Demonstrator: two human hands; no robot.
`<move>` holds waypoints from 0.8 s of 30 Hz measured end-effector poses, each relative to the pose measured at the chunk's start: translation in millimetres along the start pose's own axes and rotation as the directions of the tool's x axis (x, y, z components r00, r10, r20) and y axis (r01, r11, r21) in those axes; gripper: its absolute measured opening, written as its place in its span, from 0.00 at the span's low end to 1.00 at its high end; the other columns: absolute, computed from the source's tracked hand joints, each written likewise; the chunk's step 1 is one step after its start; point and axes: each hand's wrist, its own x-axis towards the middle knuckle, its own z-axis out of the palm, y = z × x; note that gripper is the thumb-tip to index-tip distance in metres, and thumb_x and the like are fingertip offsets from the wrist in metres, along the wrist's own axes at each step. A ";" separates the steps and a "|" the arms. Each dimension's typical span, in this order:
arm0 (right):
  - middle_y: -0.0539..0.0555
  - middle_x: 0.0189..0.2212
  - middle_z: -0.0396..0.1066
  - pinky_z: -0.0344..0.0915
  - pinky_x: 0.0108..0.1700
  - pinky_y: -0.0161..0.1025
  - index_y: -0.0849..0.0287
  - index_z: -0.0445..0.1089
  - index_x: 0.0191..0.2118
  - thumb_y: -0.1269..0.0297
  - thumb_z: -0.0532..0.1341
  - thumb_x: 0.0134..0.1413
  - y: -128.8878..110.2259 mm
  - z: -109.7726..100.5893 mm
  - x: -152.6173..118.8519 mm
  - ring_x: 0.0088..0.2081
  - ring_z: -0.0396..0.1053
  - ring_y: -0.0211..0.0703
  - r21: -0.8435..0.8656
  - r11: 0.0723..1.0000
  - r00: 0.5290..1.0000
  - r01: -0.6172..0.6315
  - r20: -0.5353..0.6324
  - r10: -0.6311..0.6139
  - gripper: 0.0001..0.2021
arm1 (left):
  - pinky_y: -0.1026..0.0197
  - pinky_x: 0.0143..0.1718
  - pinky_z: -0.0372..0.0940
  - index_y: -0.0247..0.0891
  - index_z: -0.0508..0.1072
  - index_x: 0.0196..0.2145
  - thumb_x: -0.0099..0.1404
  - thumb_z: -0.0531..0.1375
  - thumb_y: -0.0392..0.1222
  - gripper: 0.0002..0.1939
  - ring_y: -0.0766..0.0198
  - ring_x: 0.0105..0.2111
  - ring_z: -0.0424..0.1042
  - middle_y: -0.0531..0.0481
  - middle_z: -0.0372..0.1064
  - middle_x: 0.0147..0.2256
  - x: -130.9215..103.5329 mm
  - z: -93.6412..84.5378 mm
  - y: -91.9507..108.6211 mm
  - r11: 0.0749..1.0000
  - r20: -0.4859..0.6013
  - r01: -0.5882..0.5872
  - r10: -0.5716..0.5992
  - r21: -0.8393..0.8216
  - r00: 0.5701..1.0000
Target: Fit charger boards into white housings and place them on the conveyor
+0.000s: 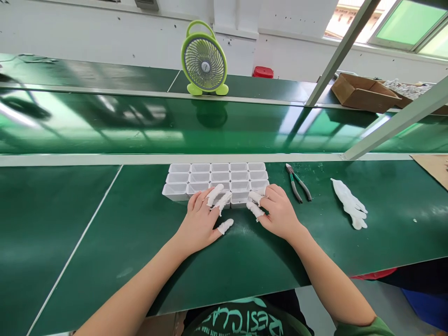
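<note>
A translucent white compartment tray (220,177) with rows of small square cups stands on the green table in front of me. My left hand (203,217) lies at its near edge, fingers spread. The index and middle fingers reach over the front cups, while the thumb points right, apart from the tray. At the near right corner, my right hand (278,212) has its fingers bent over the rim and its thumb against the front wall. White finger cots (225,226) cover the thumbs and some fingers of both hands. Visible cups show no contents.
Green-handled cutting pliers (297,183) lie right of the tray, and a crumpled white glove (350,204) farther right. Behind, a raised shelf bears a green fan (205,60), a red stool (262,72) top shows beyond, and an open cardboard box (364,93) sits by slanted metal posts.
</note>
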 end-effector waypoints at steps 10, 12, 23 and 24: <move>0.56 0.28 0.66 0.62 0.38 0.44 0.58 0.73 0.31 0.70 0.58 0.63 -0.5 2.1 -1.6 0.37 0.63 0.49 -0.036 0.999 1.000 0.024 0.016 -0.024 0.09 | 0.39 0.57 0.55 0.34 0.63 0.61 0.71 0.55 0.50 0.25 0.37 0.62 0.57 0.27 0.57 0.62 -0.7 -0.5 -4.8 1.000 0.037 -0.001 0.001 0.004 0.999; 0.56 0.28 0.66 0.62 0.38 0.44 0.59 0.73 0.31 0.69 0.58 0.62 0.2 3.0 -1.8 0.36 0.62 0.48 -0.048 0.999 0.999 0.026 0.021 -0.025 0.09 | 0.40 0.58 0.55 0.34 0.63 0.62 0.71 0.55 0.49 0.26 0.38 0.62 0.57 0.27 0.56 0.62 0.1 -1.2 -2.3 0.999 0.048 -0.041 0.041 0.000 0.998; 0.57 0.30 0.67 0.63 0.38 0.45 0.58 0.71 0.30 0.71 0.58 0.60 2.0 7.8 -4.5 0.36 0.60 0.47 0.034 0.998 0.996 -0.057 0.076 0.054 0.08 | 0.37 0.59 0.54 0.33 0.68 0.58 0.71 0.56 0.47 0.22 0.36 0.63 0.55 0.26 0.56 0.62 -0.5 -1.4 -1.8 0.999 0.060 -0.036 0.038 -0.024 0.997; 0.57 0.30 0.67 0.63 0.38 0.45 0.59 0.71 0.30 0.71 0.58 0.60 1.5 7.9 -4.1 0.36 0.60 0.47 0.047 0.997 0.995 -0.063 0.075 0.060 0.08 | 0.37 0.59 0.54 0.32 0.68 0.58 0.71 0.56 0.47 0.22 0.36 0.63 0.55 0.26 0.56 0.62 -0.7 -1.4 -1.6 0.999 0.061 -0.038 0.039 -0.028 0.997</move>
